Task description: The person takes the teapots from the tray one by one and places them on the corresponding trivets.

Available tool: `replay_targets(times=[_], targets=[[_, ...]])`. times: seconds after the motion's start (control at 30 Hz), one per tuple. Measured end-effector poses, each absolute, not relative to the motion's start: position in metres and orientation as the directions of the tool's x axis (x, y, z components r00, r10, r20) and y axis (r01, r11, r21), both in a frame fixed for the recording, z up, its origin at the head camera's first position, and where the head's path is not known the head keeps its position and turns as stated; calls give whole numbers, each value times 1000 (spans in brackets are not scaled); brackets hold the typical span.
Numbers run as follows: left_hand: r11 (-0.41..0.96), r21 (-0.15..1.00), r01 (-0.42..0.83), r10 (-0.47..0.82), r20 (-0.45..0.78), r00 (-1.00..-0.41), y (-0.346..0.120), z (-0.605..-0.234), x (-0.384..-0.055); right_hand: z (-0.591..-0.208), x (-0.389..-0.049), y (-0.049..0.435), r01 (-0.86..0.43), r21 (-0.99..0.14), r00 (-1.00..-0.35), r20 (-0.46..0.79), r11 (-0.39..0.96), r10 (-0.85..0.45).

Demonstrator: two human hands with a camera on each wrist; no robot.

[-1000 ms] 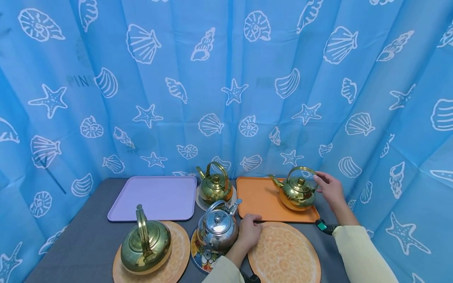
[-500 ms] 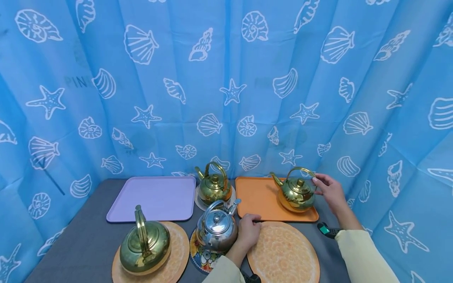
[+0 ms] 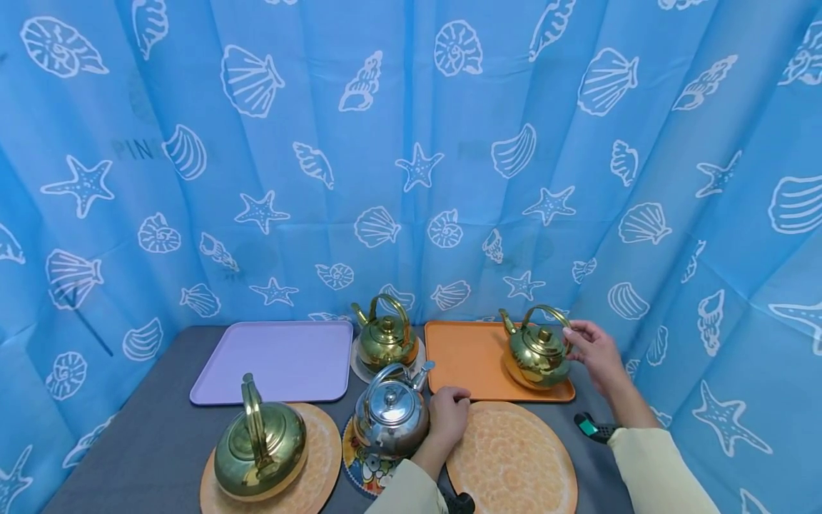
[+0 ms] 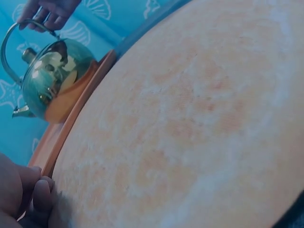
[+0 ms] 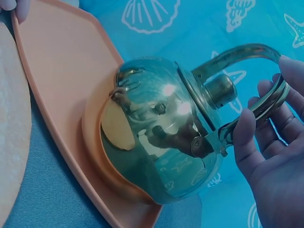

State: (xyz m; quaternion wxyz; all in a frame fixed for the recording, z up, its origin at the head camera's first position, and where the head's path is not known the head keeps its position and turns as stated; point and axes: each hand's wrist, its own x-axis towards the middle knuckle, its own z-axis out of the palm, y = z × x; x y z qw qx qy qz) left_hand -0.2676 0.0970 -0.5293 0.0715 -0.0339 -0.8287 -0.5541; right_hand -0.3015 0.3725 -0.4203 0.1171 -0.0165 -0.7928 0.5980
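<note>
On the right part of the orange tray [image 3: 462,364] sits a gold teapot [image 3: 539,357], its spout pointing back and left. My right hand [image 3: 597,357] grips the rear of its arched handle; in the right wrist view the thumb and fingers [image 5: 244,135] curl around that handle [image 5: 273,95]. My left hand [image 3: 449,417] is at the tray's front left corner, thumb and fingertip pinching the rim [image 4: 59,145] in the left wrist view. Just left of this hand stands a silver kettle [image 3: 392,421] on a colourful round mat [image 3: 366,467].
Another gold teapot [image 3: 385,339] stands on a pale round mat [image 3: 356,364] behind the silver kettle. A larger gold kettle [image 3: 260,453] rests on a round tan placemat [image 3: 327,457]. A purple tray [image 3: 276,360] lies back left, a second tan placemat [image 3: 514,464] front right. A blue curtain [image 3: 411,178] hangs behind.
The gold teapot in my right hand has turned a little on the orange tray, its spout swinging toward the back. My left hand stays at the tray's corner.
</note>
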Motion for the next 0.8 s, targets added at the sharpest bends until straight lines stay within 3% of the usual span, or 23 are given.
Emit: replay_targets(times=[0.63, 0.8], targets=[[355, 934, 35, -116, 82, -990, 102, -524, -272, -420, -284, 366, -152, -920, -958, 227, 362, 175], [355, 935, 13, -118, 58, -991, 102, -524, -273, -416, -277, 366, -196, -925, -952, 260, 326, 164]])
